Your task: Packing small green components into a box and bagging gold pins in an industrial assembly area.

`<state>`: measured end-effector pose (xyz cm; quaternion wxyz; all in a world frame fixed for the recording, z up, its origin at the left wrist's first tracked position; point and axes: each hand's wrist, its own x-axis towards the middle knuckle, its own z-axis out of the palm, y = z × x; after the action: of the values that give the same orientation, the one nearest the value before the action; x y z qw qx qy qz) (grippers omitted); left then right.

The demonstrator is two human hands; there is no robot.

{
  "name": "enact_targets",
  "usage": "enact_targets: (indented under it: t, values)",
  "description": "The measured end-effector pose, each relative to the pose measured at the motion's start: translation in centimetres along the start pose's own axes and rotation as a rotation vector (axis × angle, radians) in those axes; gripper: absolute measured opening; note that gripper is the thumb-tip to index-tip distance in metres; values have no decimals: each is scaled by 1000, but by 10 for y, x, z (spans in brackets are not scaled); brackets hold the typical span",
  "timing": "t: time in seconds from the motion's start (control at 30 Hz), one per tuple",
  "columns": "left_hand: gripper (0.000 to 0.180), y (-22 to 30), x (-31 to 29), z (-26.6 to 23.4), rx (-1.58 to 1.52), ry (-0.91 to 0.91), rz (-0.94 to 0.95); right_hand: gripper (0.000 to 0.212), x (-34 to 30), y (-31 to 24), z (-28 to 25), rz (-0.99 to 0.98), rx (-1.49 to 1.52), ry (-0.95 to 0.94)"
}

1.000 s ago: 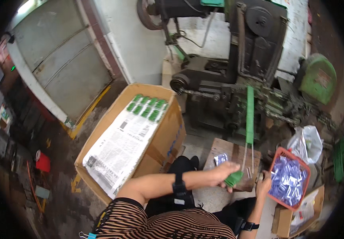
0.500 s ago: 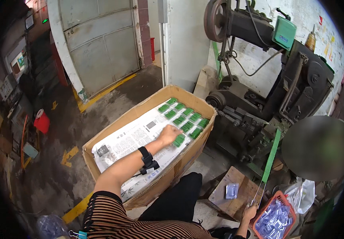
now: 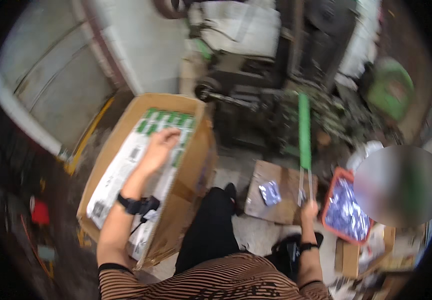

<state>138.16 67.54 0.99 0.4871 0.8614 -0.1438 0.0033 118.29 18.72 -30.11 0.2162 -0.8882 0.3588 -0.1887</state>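
- Under my left hand (image 3: 160, 145), green packets (image 3: 168, 120) on white printed paper (image 3: 121, 172) in a brown cardboard box (image 3: 186, 165).
- Above my right hand (image 3: 308, 210), a bright green strip (image 3: 304, 131).
- Just right of it, a red tray (image 3: 332, 192) of silvery-blue packets (image 3: 347, 212).
- My sleeve (image 3: 216, 280): brown with black stripes.

Green packets (image 3: 168, 120) line the brown cardboard box (image 3: 196, 165); silvery packets (image 3: 346, 210) fill the red tray (image 3: 332, 192).

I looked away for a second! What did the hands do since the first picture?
The left hand swung from the small green thing over to the cardboard box and now rests on its green packets. The right hand stayed by the green strip.
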Motion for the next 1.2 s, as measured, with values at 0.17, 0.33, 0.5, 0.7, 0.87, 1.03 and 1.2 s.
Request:
enact_targets:
  t: [0.17,0.33,0.5,0.7,0.87,1.03,1.2]
  values:
    - [27,133,-3,75,-315,-486,67,12,-7,-21,-10,-313,-399,46]
    - [30,97,-36,212,-301,-1149,-146,16,-9,-36,-33,-459,-465,-16]
    - [35,9,-85,307,-522,-1212,-581,18,-4,-33,-33,-573,-539,-94]
    - [37,-22,-109,332,-578,-1197,-705,17,7,-27,-28,-506,-531,-144]
    - [35,-35,-109,335,-647,-1128,-792,13,3,-28,-21,-441,-462,-7]
    - [36,-52,-111,356,-750,-1040,-819,9,1,-28,-33,-104,-221,-217]
    - [42,-35,-110,370,-766,-695,-680,13,-27,-69,-81,124,375,-548]
